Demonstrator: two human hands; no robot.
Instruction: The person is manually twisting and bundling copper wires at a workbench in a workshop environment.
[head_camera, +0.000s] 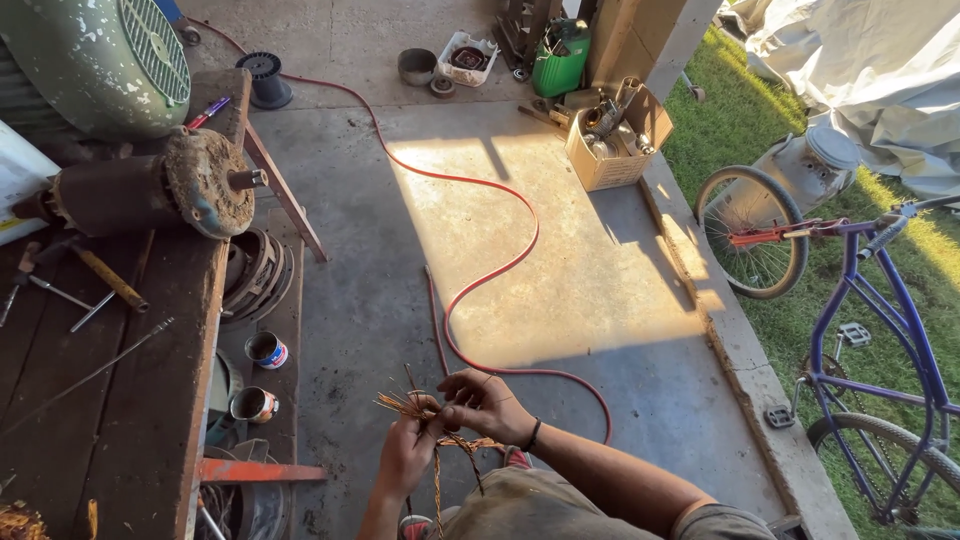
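Both hands (445, 425) pinch copper wires (410, 405) — open concrete floor (560, 260) ahead.

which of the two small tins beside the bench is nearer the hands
The lower tin, with the brownish rim, sits nearer the left hand. The other tin, with the blue and white label, stands farther up the floor.

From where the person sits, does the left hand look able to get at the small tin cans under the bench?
Probably yes: the left hand is busy with copper wire, but open floor lies between it and the cans.

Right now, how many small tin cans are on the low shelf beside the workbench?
2: one can with a blue and white label, another can just below it, nearer the person. Others may be hidden under the bench.
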